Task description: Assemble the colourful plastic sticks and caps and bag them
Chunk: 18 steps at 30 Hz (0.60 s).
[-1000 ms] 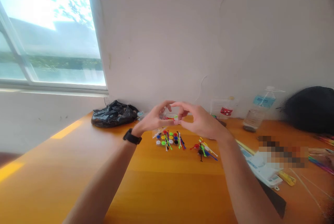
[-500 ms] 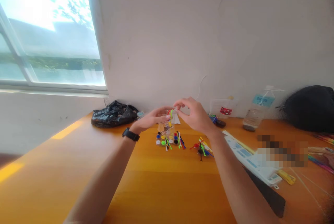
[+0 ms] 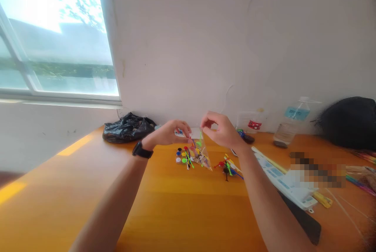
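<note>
My left hand (image 3: 169,133) and my right hand (image 3: 221,130) both pinch the top edge of a small clear plastic bag (image 3: 199,149) held just above the orange table (image 3: 176,205). The bag hangs between them with several thin coloured plastic sticks inside. A black watch (image 3: 142,151) sits on my left wrist. Under the bag lies a group of small coloured round caps (image 3: 182,156) with loose sticks. Another heap of coloured sticks (image 3: 228,165) lies to the right, below my right wrist.
A crumpled black plastic bag (image 3: 127,127) lies at the back left by the wall. Two clear bottles (image 3: 291,123) (image 3: 249,124) stand at the back right, near a dark bundle (image 3: 351,120). A white-and-blue flat strip (image 3: 282,183), a dark flat object (image 3: 305,224) and coloured straws (image 3: 360,183) lie right.
My hands have drawn apart along the bag's top edge and dropped slightly. The bag, bunched between my fingers before, now hangs open and flat with the sticks settled inside.
</note>
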### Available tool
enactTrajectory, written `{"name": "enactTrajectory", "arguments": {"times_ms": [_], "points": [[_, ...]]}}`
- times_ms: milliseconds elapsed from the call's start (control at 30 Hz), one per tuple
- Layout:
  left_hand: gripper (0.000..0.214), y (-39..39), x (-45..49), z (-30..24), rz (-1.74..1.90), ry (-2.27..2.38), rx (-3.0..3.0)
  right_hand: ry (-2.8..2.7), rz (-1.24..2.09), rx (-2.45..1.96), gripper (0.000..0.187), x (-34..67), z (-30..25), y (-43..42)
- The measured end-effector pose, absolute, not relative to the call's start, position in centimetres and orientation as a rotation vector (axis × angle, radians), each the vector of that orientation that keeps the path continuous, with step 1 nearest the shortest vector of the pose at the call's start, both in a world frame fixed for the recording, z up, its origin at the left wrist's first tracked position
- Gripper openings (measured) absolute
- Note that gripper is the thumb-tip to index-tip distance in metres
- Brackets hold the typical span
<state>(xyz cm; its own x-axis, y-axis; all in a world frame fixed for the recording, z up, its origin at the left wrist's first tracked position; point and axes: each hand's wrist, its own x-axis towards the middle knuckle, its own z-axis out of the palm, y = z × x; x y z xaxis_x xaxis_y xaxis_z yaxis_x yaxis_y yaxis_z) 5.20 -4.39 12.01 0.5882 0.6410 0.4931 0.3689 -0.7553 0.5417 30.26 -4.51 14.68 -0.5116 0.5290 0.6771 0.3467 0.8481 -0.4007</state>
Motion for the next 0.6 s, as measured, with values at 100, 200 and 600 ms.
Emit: {"name": "enactTrajectory", "arguments": {"times_ms": [100, 200, 600], "points": [[0.025, -4.3, 5.2, 12.1, 0.967, 0.885, 2.437, -2.263, 0.346, -0.718, 0.009, 30.5, 14.7, -4.8], [0.024, -4.4, 5.1, 12.3, 0.986, 0.916, 2.452, -2.379, 0.439, -0.805, 0.018, 30.5, 14.6, -5.1], [0.03, -5.4, 4.8, 13.3, 1.031, 0.993, 2.515, -2.424, 0.395, -0.819, 0.01, 29.6, 13.8, -4.7]]}}
